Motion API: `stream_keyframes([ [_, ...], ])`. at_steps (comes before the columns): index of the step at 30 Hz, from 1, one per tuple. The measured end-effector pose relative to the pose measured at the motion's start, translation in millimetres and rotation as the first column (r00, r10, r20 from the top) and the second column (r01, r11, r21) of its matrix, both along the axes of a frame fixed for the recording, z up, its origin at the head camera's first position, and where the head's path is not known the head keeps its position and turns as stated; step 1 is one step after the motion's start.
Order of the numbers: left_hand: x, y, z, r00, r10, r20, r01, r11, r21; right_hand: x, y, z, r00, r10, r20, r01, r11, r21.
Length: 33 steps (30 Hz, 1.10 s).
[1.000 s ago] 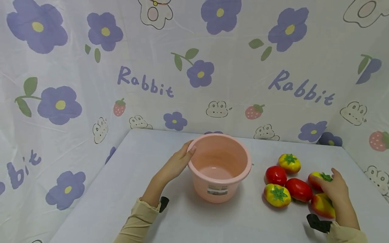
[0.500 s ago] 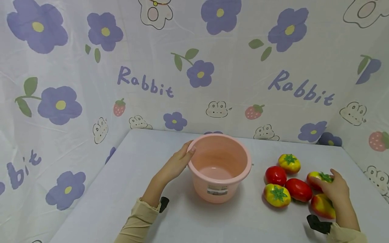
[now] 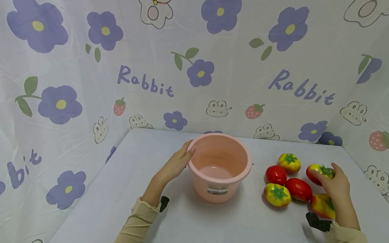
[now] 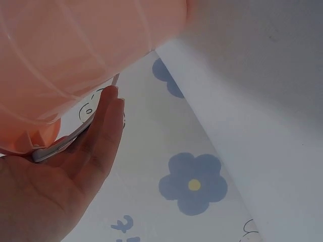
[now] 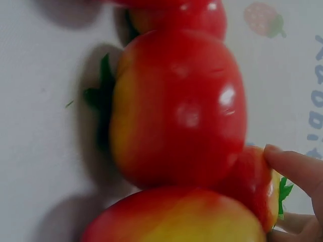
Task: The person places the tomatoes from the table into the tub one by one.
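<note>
A pink plastic bucket (image 3: 217,194) stands upright mid-table. My left hand (image 3: 176,163) holds its left rim, thumb over the edge and fingers outside; in the left wrist view the fingers lie along the bucket's thin grey handle (image 4: 70,141). At the right, my right hand (image 3: 337,185) grips a red-yellow tomato (image 3: 316,173) with a green leafy top between thumb and fingers. Around it lie a yellow tomato (image 3: 289,163), a red one (image 3: 276,174), a second red one (image 3: 299,189), a yellow-red one (image 3: 277,195) and another (image 3: 322,206) partly hidden by my right wrist.
The white table (image 3: 121,202) meets a cloth backdrop (image 3: 146,108) printed with flowers and rabbits along its back and sides. Each wrist carries a black mount, such as the right one (image 3: 317,222).
The right hand has moved slightly up in the head view, and the tomato in its fingers has shifted a little left and up. The left hand and bucket have stayed put.
</note>
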<state>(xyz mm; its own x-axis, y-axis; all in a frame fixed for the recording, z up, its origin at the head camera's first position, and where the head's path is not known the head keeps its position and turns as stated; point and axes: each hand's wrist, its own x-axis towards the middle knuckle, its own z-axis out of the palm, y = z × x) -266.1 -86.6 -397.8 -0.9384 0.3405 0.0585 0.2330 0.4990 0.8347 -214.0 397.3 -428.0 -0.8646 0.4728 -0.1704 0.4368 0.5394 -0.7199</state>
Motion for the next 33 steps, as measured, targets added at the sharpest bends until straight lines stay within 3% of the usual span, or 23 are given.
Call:
stream_keyframes([
  [27,-0.4,1.3,1.1,1.0,0.0,-0.001,0.0,1.0,-0.003,2.5,-37.0,58.2,0.981,0.052,-0.189,-0.045,0.998,0.043],
  [33,-2.3,0.6,-1.9,1.0,0.001,0.002,-0.001,1.0,0.01,1.0,-48.2,74.4,0.966,0.106,-0.235,-0.095,0.994,0.056],
])
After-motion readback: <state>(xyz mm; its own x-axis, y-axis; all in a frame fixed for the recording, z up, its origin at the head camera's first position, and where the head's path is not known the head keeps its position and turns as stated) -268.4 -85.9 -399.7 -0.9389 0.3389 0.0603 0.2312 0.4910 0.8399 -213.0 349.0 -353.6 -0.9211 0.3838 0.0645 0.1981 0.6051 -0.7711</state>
